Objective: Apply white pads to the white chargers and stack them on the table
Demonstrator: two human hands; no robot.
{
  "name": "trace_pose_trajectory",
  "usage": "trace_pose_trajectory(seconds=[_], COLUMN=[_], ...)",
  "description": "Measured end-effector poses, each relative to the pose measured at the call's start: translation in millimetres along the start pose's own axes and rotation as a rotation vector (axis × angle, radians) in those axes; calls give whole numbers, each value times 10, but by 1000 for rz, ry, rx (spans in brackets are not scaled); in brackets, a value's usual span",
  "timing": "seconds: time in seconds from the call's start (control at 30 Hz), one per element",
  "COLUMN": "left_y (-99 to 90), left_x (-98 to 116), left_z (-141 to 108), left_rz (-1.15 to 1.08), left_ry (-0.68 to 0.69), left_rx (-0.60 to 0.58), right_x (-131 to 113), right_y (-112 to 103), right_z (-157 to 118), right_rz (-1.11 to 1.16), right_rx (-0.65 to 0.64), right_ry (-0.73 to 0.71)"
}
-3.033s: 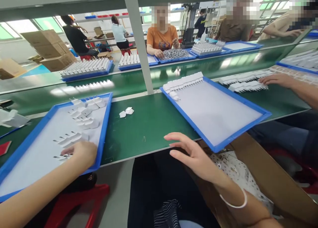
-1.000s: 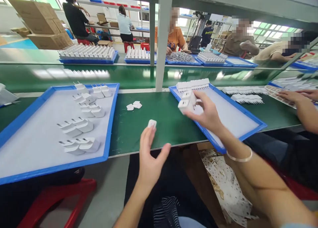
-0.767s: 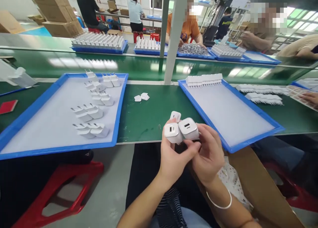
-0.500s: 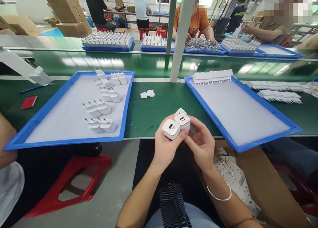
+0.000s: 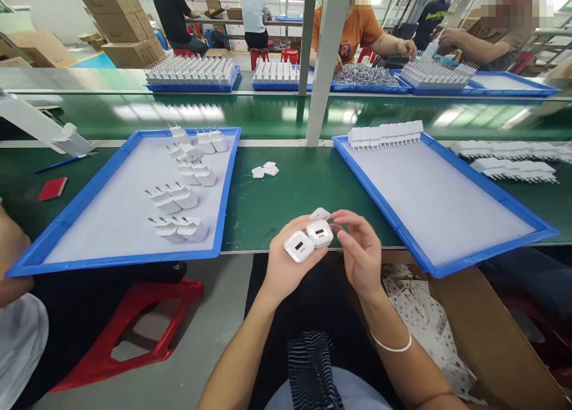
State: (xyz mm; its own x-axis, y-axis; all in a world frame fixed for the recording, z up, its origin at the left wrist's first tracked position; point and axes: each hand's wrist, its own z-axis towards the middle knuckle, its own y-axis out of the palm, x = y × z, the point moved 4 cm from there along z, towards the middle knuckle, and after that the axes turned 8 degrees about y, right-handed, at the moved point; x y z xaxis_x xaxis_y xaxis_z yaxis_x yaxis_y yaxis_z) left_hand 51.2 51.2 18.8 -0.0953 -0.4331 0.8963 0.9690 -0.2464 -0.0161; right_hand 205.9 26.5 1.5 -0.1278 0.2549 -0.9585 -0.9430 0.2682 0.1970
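Observation:
Two white chargers (image 5: pixel 299 247) with their port faces up lie side by side in my left hand (image 5: pixel 281 267), whose fingers wrap round them. A small white cover piece (image 5: pixel 320 214) shows just beyond them, at the fingertips of my right hand (image 5: pixel 361 249). The thumb and index finger of my right hand are close to its edge; a thin dark item seems to lie between them. Several white plug chargers (image 5: pixel 183 228) with pins stand in the blue-rimmed left tray (image 5: pixel 226 207). A few flat white pieces (image 5: pixel 266 170) lie on the green table (image 5: pixel 254 204).
The right blue-rimmed tray (image 5: pixel 384 201) has a row of white chargers (image 5: pixel 385 136) at its far end. A metal post (image 5: pixel 322 70) rises ahead. An open carton (image 5: pixel 491 320) is below right, a red stool (image 5: pixel 129 326) below left. People sit across the line.
Both hands have lowered slightly and moved left with the chargers. The right fingers have come away from the charger block to the small cover piece.

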Motion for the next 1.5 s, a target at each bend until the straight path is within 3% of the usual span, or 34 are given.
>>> trace_pose_trajectory(seconds=[0.1,0.17,0.23,0.4,0.57,0.67,0.73,0.83,0.93,1.1,1.27,1.37,1.5], left_y=[-59,-86,-87,-63,-82,-77,-81,-93,-84,-46,-45,-68,-69], left_x=[59,90,114,147,124,60,1,-64,-50,74,114,123,213], left_z=[-8,-21,-40,-92,-87,-84,-93,-126,-153,-139,-156,-206,-243], left_rz=[75,109,133,146,134,78,13,-72,-123,24,251,317,359], left_ry=[71,75,70,60,-16,-57,-71,-65,-39,20,170,241,309], left_rx=[-142,-195,-226,-260,-313,-278,-186,-63,-66,-162,-93,-43,-71], right_x=[-105,-131,-151,-246,-428,-441,-402,-232,-43,-46,-271,-393,-455], right_y=[-82,-84,-92,-109,-85,-32,-25,-44,-7,-39,-171,-200,-95], right_z=[135,178,181,165,306,363,374,311,180,129,114,11,-161], right_rz=[-120,-190,-242,-399,-687,-693,-565,-233,-6,-25,-67,-40,-53], right_rx=[-120,-267,-311,-342,-548,-656,-567,-368,-322,-171,-94,-122,-220], right_ry=[73,145,160,83,-119,-160,-123,77,257,219,181,223,317])
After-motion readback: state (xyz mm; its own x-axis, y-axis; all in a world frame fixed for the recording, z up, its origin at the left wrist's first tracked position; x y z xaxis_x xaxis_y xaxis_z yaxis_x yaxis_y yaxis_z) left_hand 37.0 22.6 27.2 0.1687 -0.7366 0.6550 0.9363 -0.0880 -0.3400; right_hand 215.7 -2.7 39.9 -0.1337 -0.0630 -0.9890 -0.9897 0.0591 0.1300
